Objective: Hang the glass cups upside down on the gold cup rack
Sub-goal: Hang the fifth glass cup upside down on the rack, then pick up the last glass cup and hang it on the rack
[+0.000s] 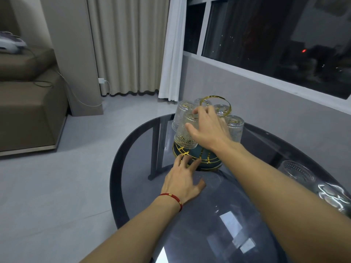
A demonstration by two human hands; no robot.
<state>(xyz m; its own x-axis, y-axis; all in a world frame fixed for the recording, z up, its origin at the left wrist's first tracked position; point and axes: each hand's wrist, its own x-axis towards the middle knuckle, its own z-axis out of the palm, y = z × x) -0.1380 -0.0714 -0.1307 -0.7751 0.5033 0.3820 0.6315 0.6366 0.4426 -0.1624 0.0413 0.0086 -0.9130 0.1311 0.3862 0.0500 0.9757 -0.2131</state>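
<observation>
The gold cup rack (216, 98) with a ring handle and a dark teal base (197, 153) stands on the round glass table. Several ribbed glass cups hang upside down on it, one at the left (181, 112) and one at the right (235, 128). My right hand (209, 128) wraps around the front cup (185, 136), which is upside down at the rack. My left hand (182, 177) rests with spread fingers on the rim of the rack's base. Another glass cup (296, 171) stands on the table at the right, with a further one (332, 196) nearer to me.
The dark round glass table (133, 149) has its edge close on the left. A grey wall with a window runs behind the rack. A beige sofa (28, 111) and curtains (129, 44) stand across the tiled floor at the left.
</observation>
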